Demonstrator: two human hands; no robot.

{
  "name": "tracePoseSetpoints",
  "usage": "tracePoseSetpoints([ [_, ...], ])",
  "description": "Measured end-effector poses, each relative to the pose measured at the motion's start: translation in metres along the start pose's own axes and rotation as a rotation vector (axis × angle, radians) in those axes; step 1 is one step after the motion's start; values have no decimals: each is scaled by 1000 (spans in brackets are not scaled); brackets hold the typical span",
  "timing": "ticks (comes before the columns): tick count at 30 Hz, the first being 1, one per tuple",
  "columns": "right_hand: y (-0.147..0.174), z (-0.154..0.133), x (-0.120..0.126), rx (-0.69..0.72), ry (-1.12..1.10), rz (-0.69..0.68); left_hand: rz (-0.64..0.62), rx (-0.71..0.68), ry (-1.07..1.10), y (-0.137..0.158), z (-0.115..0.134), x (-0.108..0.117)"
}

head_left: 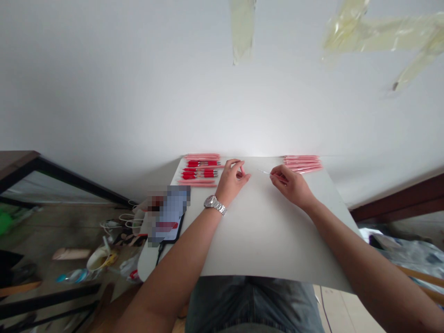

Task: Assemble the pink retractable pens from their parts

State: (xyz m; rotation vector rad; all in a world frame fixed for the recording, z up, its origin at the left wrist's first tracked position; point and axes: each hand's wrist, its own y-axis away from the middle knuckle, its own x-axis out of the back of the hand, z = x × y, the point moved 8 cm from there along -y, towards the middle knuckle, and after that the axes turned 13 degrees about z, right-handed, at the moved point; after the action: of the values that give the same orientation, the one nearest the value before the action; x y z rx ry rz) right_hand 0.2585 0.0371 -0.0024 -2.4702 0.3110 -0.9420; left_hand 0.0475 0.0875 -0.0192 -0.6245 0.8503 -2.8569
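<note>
My left hand (233, 179), with a silver watch on its wrist, is closed in a pinch over the middle of the table. A short length of a slim pink tube (242, 170) shows between its thumb and fingers. Facing it, my right hand (289, 184) pinches a thin stick with a clear, whitish end (264, 172) that points left; the fingers hide most of it. Left of my left hand lie several red pens (201, 175) with silver tips, among slim pink tubes (197, 183). More pink tubes (301, 162) are stacked at the back right.
The white table (263, 240) stands against the wall. A phone (169, 217), blurred out, rests at its left edge with a cable. Bottles, a cup (98, 258) and cords clutter the floor at left. Plastic bags (416, 259) lie at right.
</note>
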Motion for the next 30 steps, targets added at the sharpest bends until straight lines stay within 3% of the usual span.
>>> tracePoseSetpoints([
  [16,1,-2,1,1,-10,2,-36,-165,-311,0,2,2],
  [30,1,-5,2,6,-24,-2,-54,-166,-280,0,1,-1],
])
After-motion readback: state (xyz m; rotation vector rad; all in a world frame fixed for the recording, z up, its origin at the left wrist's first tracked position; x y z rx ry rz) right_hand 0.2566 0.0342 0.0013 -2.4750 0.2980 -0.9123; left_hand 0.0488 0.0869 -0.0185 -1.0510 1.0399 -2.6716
